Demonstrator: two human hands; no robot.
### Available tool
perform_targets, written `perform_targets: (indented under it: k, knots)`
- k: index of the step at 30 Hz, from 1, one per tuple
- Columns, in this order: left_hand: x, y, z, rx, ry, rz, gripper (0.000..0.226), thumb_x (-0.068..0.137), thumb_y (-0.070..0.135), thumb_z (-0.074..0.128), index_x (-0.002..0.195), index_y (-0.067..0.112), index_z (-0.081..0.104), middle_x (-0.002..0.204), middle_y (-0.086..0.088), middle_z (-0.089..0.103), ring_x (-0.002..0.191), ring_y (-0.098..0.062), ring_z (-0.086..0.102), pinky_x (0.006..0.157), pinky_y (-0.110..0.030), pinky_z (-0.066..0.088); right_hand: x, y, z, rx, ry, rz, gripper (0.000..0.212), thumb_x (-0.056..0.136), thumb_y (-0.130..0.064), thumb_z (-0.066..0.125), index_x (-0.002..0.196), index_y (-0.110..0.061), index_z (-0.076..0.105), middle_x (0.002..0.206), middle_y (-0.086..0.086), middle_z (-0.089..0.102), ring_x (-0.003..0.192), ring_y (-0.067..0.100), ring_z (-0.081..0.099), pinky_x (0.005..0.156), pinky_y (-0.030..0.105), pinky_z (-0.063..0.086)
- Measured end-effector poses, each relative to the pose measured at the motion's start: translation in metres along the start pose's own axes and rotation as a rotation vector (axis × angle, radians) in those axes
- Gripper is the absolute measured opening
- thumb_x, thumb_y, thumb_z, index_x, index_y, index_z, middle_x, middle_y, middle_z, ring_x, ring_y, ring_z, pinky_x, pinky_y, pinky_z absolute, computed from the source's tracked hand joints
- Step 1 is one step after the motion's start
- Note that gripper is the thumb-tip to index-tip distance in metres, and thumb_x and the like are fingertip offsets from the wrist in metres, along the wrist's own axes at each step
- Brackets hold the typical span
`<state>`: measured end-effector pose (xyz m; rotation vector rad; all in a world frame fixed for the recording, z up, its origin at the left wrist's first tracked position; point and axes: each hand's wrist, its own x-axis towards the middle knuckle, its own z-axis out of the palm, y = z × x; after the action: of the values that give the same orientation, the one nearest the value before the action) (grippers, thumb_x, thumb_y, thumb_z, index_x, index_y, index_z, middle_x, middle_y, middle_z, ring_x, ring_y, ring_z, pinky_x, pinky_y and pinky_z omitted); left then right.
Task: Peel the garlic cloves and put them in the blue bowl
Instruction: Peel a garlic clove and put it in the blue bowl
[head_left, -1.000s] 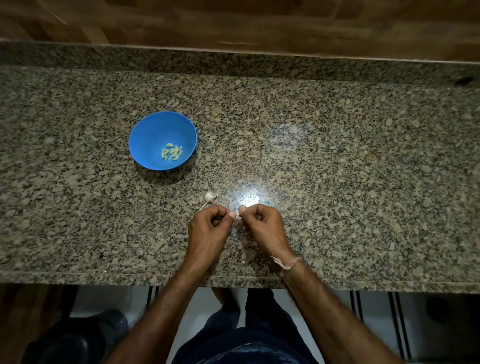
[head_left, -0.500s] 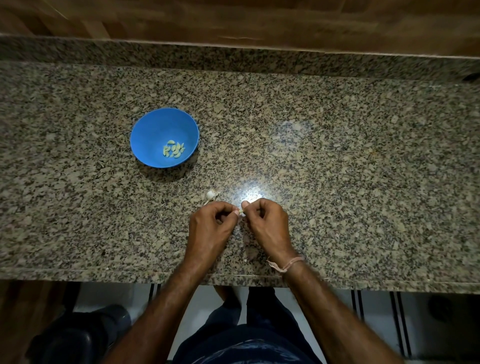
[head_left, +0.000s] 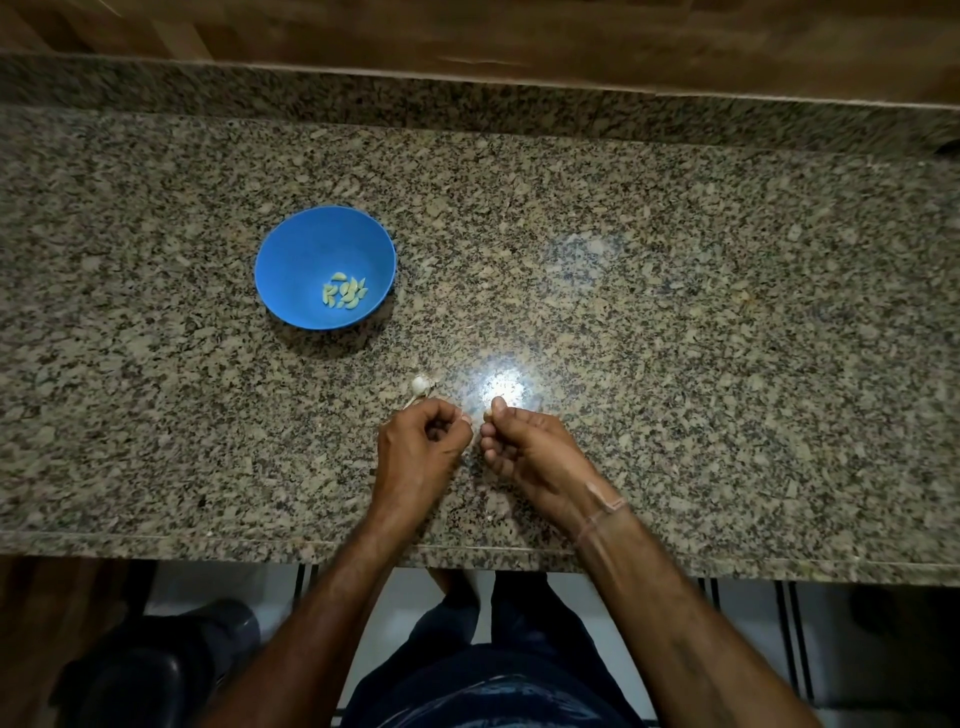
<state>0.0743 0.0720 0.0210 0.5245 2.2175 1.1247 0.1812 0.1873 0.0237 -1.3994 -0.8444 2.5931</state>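
Granite table (head_left: 675, 312): our hands, left hand (head_left: 421, 447) and right hand (head_left: 524, 447), pinch a garlic clove (head_left: 487, 414) (barely visible) well short of the blue bowl (head_left: 291, 260); it could slip.

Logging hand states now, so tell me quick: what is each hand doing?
Left hand: fingers curled; whether they hold anything cannot be told.
Right hand: pinching a small pale piece, probably a garlic clove.

Pretty dim overall – one overhead light bounces off the polished worktop (head_left: 675, 322) as a hard white glare spot. The bowl (head_left: 291, 249) throws a soft shadow toward the near-left. Edges bow from the wide lens – corners go dark.
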Motion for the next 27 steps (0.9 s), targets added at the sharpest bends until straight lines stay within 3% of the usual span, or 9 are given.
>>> perform_targets:
  k: [4,7,10,13,19,27]
  knots:
    - [0.0,-0.006,0.005,-0.074,-0.041,-0.095,0.021,0.098,0.026,0.069,0.081,0.013,0.074,0.077,-0.003,0.072,0.072,-0.011,0.065,0.066,-0.023,0.049,0.009,0.004,-0.006,0.016,0.032,-0.024,0.01,0.094,-0.013,0.07,0.093,-0.002,0.069,0.08,0.009,0.072,0.067,0.016,0.067,0.066,0.023,0.06]
    - [-0.001,0.0,0.004,-0.277,-0.133,-0.175,0.021,0.099,0.025,0.068,0.088,0.009,0.076,0.084,-0.007,0.076,0.076,-0.011,0.069,0.068,-0.02,0.054,0.012,0.007,-0.01,-0.046,0.032,-0.098,0.009,0.095,-0.009,0.069,0.097,-0.001,0.068,0.082,0.009,0.073,0.068,0.014,0.066,0.064,0.021,0.059]
    - [-0.002,0.008,0.004,-0.368,-0.152,-0.201,0.018,0.098,0.019,0.07,0.089,0.005,0.076,0.079,-0.004,0.076,0.069,-0.002,0.066,0.062,-0.012,0.049,0.015,0.01,-0.012,-0.128,0.026,-0.185,0.01,0.095,-0.005,0.069,0.102,0.001,0.068,0.086,0.011,0.073,0.071,0.015,0.067,0.066,0.022,0.058]
    - [0.0,0.008,0.004,-0.425,-0.151,-0.238,0.017,0.097,0.015,0.07,0.09,0.0,0.075,0.075,-0.004,0.072,0.065,-0.004,0.062,0.057,-0.013,0.048,0.016,0.011,-0.015,-0.214,0.033,-0.246,0.01,0.095,-0.003,0.069,0.104,0.002,0.069,0.086,0.011,0.074,0.073,0.016,0.069,0.07,0.024,0.059]
    - [0.004,0.001,0.003,-0.464,-0.181,-0.303,0.017,0.097,0.019,0.071,0.095,0.004,0.077,0.076,-0.007,0.07,0.071,-0.013,0.059,0.06,-0.022,0.046,0.016,0.011,-0.019,-0.359,0.006,-0.36,0.011,0.095,0.001,0.068,0.105,0.005,0.068,0.089,0.015,0.073,0.076,0.019,0.07,0.073,0.026,0.06]
    - [0.002,0.009,-0.003,-0.372,-0.178,-0.212,0.013,0.095,0.011,0.07,0.09,0.001,0.077,0.08,-0.01,0.075,0.069,-0.005,0.066,0.062,-0.011,0.05,0.018,0.009,-0.017,-0.644,0.051,-0.509,0.006,0.093,-0.002,0.072,0.098,-0.005,0.073,0.089,0.007,0.075,0.078,0.014,0.071,0.073,0.026,0.058]
